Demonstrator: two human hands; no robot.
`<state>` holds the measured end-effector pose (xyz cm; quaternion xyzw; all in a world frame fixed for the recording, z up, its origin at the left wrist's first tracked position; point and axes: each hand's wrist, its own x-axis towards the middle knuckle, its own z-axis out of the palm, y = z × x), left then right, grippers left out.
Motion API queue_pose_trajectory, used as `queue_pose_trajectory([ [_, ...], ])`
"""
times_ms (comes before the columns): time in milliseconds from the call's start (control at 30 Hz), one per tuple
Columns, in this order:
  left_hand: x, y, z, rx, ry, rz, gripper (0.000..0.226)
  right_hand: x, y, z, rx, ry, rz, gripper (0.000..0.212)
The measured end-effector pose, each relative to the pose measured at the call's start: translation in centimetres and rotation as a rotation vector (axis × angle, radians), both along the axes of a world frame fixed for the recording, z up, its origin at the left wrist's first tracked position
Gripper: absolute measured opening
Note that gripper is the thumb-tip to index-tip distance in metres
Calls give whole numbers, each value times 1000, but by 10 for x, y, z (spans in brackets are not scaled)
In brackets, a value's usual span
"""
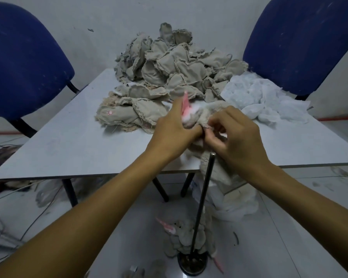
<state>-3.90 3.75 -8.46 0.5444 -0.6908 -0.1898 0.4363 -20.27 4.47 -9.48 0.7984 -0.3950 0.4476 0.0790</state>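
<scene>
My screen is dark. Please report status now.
Left hand and right hand grip toy skin. Metal rod stands below it. Fabric pile behind.

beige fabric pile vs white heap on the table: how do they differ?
The beige pile stacks tall at mid-table; the white heap lies lower at the right edge. The pile is separate frayed-edged pieces; the heap is loose, wispy stuff. Both rest on the table.

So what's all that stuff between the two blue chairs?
In the head view, a heap of beige fabric skins lies on the table between the left chair and the right chair, with white stuffing at its right.
</scene>
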Motion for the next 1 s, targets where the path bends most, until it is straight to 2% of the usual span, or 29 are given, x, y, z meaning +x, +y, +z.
queue_pose_trajectory([
  [67,-3,6,-6,-73,-12,29,18,-2,4,-4,153,16,-118,12],
  [133,-8,16,-13,-222,-89,10,17,-5,4,-7,327,9,-224,14],
  [167,-11,20,-15,-280,-95,-1,18,-7,5,-7,342,5,-237,13],
  [233,-10,27,-17,-361,-41,4,22,-10,11,-1,231,-42,-188,9],
  [333,-4,36,-19,-440,68,-15,22,-13,30,9,-75,-95,-72,7],
  [467,2,49,-25,-496,161,-130,21,-18,49,7,-335,35,29,12],
  [533,5,58,-34,-448,107,-209,18,-21,52,3,-409,125,96,14],
  [600,8,65,-43,-256,93,-247,20,-25,56,-3,-440,227,197,13],
  [667,13,68,-40,-1,77,-302,41,-25,59,-9,-429,331,251,8],
  [733,20,67,-27,195,-18,-439,66,-21,60,-14,-399,380,238,6],
  [833,28,58,-3,317,78,-634,85,-16,57,-14,-332,335,275,9],
  [867,29,56,2,309,69,-629,81,-18,56,-14,-279,285,303,10],
  [933,30,56,8,215,-47,-530,57,-31,56,-18,-100,133,334,16],
  [1000,30,58,7,133,-26,-473,34,-46,60,-25,160,-70,327,31],
])
